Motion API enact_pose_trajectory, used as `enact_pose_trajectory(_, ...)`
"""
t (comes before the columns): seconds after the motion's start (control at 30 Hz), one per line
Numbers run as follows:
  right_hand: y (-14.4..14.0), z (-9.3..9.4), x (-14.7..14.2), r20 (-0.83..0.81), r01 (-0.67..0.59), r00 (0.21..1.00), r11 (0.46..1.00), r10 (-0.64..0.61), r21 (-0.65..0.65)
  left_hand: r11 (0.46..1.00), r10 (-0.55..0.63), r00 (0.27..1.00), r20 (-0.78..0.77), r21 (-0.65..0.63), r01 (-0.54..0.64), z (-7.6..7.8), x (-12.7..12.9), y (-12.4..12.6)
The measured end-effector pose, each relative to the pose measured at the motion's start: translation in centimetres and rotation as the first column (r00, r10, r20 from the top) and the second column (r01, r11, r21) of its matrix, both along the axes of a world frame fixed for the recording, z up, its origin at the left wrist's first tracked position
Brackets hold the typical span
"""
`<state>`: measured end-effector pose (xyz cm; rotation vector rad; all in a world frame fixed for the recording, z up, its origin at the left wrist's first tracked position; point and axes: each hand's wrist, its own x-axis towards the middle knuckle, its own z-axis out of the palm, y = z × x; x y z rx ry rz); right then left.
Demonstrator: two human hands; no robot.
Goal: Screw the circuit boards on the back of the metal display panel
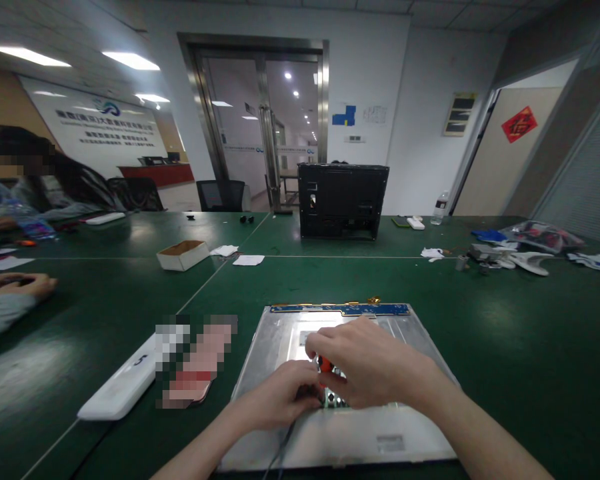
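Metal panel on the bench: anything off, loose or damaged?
No damage shows on the metal panel. It lies flat on the green table, with a blue circuit strip along its far edge. Both hands, left hand and right hand, cover the middle around a red-handled tool, so that spot is hidden.

Ceiling panels (130,60) at ten o'clock light my room evenly but dimly, leaving soft glare on my green bench (505,347), while the wide lens bends the edges.
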<state>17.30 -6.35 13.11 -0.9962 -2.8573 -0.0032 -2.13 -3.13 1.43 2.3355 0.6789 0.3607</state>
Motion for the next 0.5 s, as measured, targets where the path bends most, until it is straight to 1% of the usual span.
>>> enact_pose_trajectory(0.2,0.25,-0.16,-0.21,0.002,0.015,1.000,1.000,-0.015,0.020,1.000,-0.002,1.000,0.010,0.026,0.002,0.23,-0.05,-0.23)
enact_pose_trajectory(0.33,0.24,-0.25,0.00,-0.007,0.021,1.000,1.000,-0.021,0.009,1.000,-0.012,1.000,0.008,0.010,0.012,0.02,-0.05,-0.09)
enact_pose_trajectory(0.5,-0.11,-0.01,0.38,-0.037,-0.012,0.999,1.000,0.011,-0.028,1.000,-0.019,1.000,0.019,0.003,0.019,-0.30,-0.04,0.13)
